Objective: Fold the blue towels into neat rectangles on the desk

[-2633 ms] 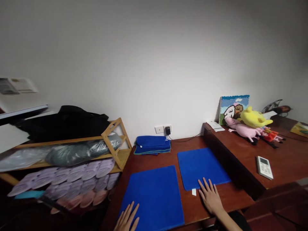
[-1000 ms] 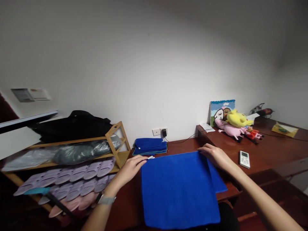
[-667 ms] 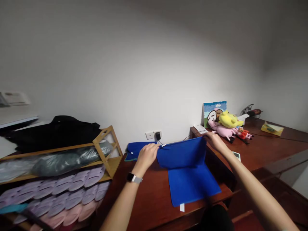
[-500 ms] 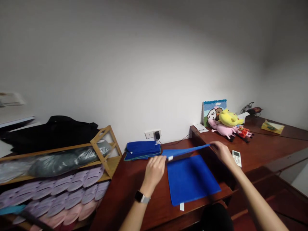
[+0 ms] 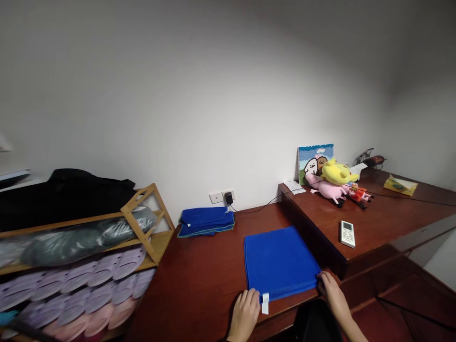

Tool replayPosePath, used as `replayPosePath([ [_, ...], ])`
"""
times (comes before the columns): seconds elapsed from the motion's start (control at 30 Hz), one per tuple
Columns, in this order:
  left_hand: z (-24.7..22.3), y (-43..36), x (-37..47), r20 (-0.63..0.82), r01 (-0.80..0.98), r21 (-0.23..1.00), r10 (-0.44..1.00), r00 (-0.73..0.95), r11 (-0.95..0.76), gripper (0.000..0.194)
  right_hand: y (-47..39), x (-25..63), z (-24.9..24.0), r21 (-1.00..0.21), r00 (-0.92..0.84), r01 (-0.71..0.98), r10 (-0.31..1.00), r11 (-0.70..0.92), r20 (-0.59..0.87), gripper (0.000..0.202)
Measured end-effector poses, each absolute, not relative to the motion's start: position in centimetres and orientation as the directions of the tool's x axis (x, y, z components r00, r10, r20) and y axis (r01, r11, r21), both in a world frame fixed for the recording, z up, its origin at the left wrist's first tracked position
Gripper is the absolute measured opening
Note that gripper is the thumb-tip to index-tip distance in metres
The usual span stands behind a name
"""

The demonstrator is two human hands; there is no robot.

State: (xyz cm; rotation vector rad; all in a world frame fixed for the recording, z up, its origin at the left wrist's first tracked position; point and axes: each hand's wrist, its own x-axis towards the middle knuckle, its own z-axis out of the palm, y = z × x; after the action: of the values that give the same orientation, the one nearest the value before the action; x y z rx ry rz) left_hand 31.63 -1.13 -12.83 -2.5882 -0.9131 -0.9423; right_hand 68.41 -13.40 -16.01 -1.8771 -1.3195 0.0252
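Observation:
A blue cloth (image 5: 281, 261) lies folded and flat on the reddish-brown desk (image 5: 203, 270), with white tags at its near left corner. My left hand (image 5: 246, 308) is closed at that near left corner, its fingertips on the cloth's edge. At the near right corner, my right hand (image 5: 330, 287) pinches the cloth, the thumb partly hidden. More blue cloths with green edging (image 5: 206, 221) lie folded against the wall at the back left of the desk.
Right of the cloth a raised desk part (image 5: 320, 216) holds a remote (image 5: 347, 233), plush toys (image 5: 331, 183), a picture and a yellow packet (image 5: 401, 185). A wooden rack (image 5: 156, 237) with clogs stands at left. A black plug (image 5: 228, 198) sits in the wall socket.
Both hands have come down toward the desk's front edge, bringing the raised half of the cloth over onto the lower half. The view has shifted slightly to the right.

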Motion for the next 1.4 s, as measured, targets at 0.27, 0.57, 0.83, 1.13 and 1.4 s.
replayPosePath([
  [0.27,-12.1,-2.1,31.8,0.627,0.587,0.072,0.494,0.602,-0.806,0.023,-13.4,68.7,-17.4,-0.538,0.442,0.828,0.774,-0.158,0.453,0.031],
  [0.57,-11.0,-2.4,31.7,0.634,0.528,0.047,0.434,0.640,-0.848,0.022,-13.3,68.9,-15.9,-0.403,0.374,0.893,0.829,-0.200,0.417,0.025],
  [0.83,-12.2,-2.3,31.0,0.584,0.503,0.148,0.485,0.651,-0.852,0.008,-12.6,65.9,-14.5,-0.139,0.314,0.948,0.775,-0.286,0.549,0.030],
  [1.13,-11.9,3.6,17.7,0.555,0.768,0.160,0.701,0.449,-0.619,0.024,-6.4,51.7,-16.7,-0.203,0.254,0.963,0.844,-0.176,0.473,0.055],
  [1.4,-13.4,13.3,1.4,0.502,0.960,0.175,0.859,0.102,-0.217,0.057,0.8,53.1,-15.3,-0.171,0.354,0.930,0.920,-0.327,0.169,0.060],
])
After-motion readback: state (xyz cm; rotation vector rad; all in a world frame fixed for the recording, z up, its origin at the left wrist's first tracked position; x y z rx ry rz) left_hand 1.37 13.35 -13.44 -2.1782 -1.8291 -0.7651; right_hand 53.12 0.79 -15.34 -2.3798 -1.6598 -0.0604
